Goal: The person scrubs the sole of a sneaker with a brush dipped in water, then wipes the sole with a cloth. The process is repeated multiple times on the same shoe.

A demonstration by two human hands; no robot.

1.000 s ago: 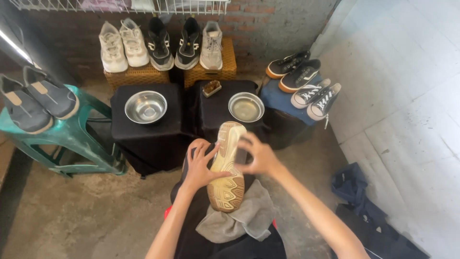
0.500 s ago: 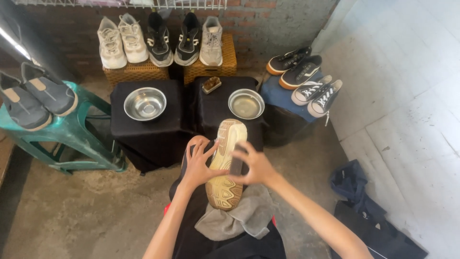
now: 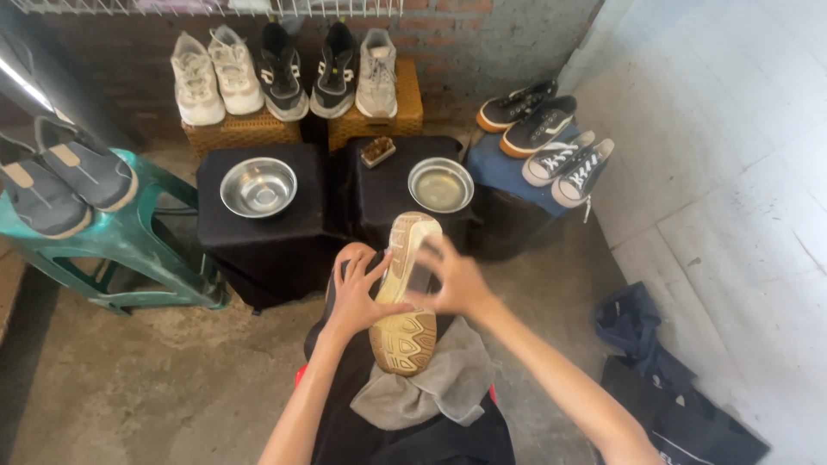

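Basically, upturned tan-soled shoe point(image 3: 405, 297) sat on grey cloth point(image 3: 439, 383) in lap, 6 o'clock of steel water bowl point(image 3: 440, 184). Left hand point(image 3: 357, 293) clasped its side; right hand point(image 3: 448, 280) pressed small dark object, blurred. Loose clasp risked the shoe sliding off.

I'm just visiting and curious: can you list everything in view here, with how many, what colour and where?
Upturned shoe: one, tan sole up, on the lap.
Grey cloth: one, under the shoe's heel.
Small dark block: one, pressed on the sole; blurred.
Metal bowls: two, silver, left and right, on black-draped stands.
Brush: one, brown, behind the right bowl.
Shoes on wicker boxes: five; two white, two black, one grey, by the brick wall.
Grey shoes: two, on a green stool.
Sneakers on blue cloth: four, dark and black-and-white, at right.
Dark bags: bottom right floor.
Left hand: fingers hold the shoe's side.
Right hand: holds the block on the sole.
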